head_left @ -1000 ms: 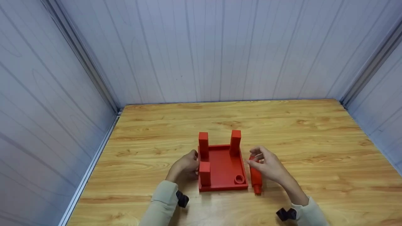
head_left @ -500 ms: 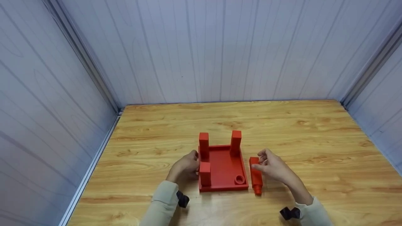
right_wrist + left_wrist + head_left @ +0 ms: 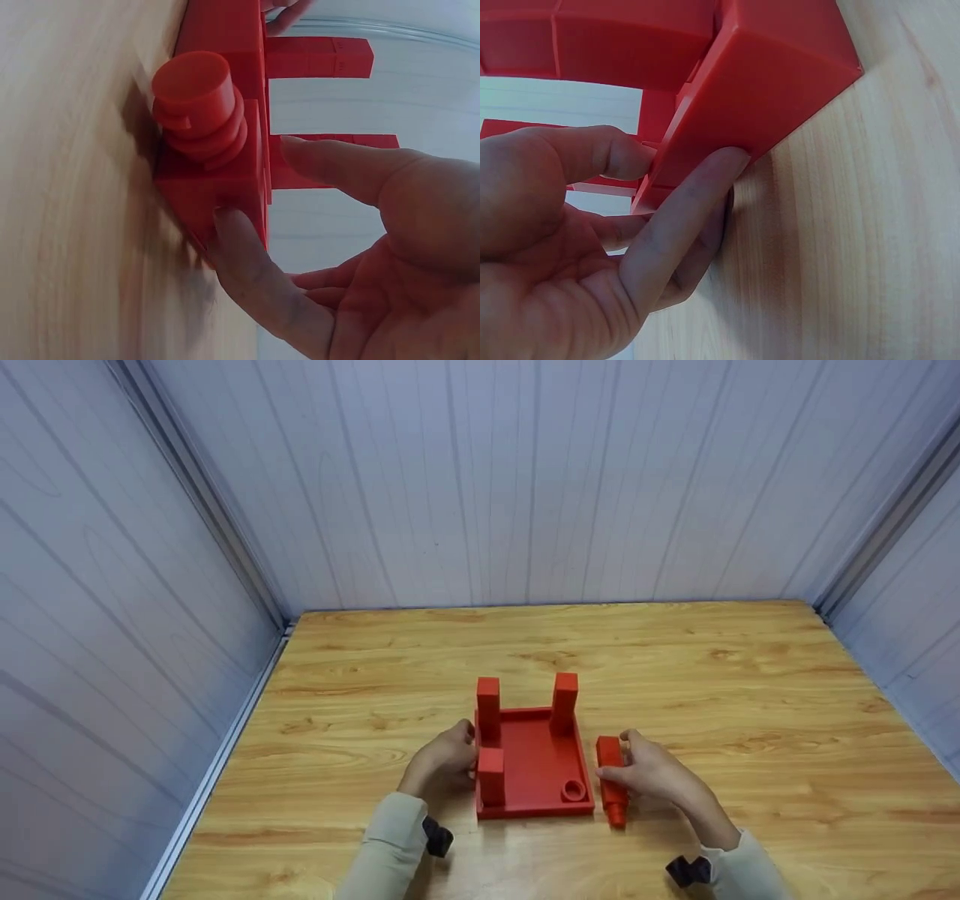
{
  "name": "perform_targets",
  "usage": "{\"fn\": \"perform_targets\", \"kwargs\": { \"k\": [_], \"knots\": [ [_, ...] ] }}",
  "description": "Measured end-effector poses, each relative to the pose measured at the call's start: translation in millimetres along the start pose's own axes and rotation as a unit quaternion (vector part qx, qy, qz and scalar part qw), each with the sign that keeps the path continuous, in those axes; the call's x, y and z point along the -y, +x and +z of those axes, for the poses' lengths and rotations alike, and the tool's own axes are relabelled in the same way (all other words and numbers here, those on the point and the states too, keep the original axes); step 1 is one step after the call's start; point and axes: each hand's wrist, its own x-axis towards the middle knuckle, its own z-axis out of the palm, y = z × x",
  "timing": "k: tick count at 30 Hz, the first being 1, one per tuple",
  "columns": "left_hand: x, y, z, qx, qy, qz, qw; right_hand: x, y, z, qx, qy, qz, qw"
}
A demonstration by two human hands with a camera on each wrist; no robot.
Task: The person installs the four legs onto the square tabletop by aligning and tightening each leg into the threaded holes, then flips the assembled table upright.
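Note:
An upturned red tabletop (image 3: 536, 765) with a raised rim lies on the wooden table. Three square legs stand up from its corners, and a round socket (image 3: 574, 790) sits at the near right corner. My left hand (image 3: 448, 751) grips the tabletop's left edge, thumb on the inner side of the rim and fingers outside, as the left wrist view shows. Just right of the tabletop lies a loose red table leg (image 3: 611, 769), its threaded end (image 3: 196, 105) towards me. With thumb and fingers on opposite sides, my right hand (image 3: 652, 769) holds this leg.
The wooden table (image 3: 360, 675) stretches around the parts, with bare surface to the left, right and behind. Pale panel walls (image 3: 480, 480) close off the back and both sides. A small black device (image 3: 437, 837) sits at each wrist.
My right hand first drew back to the right from the loose leg, then came nearer and lower and took hold around its middle. The left hand and the tabletop stayed put.

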Motion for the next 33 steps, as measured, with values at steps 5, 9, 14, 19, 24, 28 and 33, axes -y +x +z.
{"fn": "perform_targets", "kwargs": {
  "k": [5, 9, 14, 19, 24, 28, 33],
  "knots": [
    [1.0, 0.5, 0.5, 0.001, -0.006, 0.003, 1.0000, 0, 2.8, 3, -0.003, -0.017, -0.005, 0.9998],
    [2.1, 0.1, 0.8, 0.000, -0.024, 0.009, 0.9997, -2, 4.5, 5, -0.003, -0.013, -0.005, 0.9999],
    [2.8, -0.2, 1.2, 0.002, -0.038, 0.010, 0.9992, -5, 5.7, 5, 0.006, 0.001, -0.004, 1.0000],
    [3.0, -0.8, 2.4, 0.010, -0.064, 0.004, 0.9979, -7, 7.1, 3, 0.020, 0.020, 0.001, 0.9996],
    [2.8, -0.3, 1.3, 0.007, -0.040, 0.007, 0.9992, -12, 6.7, -1, 0.026, 0.050, -0.024, 0.9981],
    [2.1, 0.3, 0.0, 0.014, -0.034, 0.004, 0.9993, -16, 6.9, -5, 0.038, 0.111, -0.042, 0.9922],
    [2.4, 0.2, -0.9, 0.019, -0.035, 0.002, 0.9992, -17, 7.6, -8, 0.050, 0.184, -0.064, 0.9795]
  ]
}}
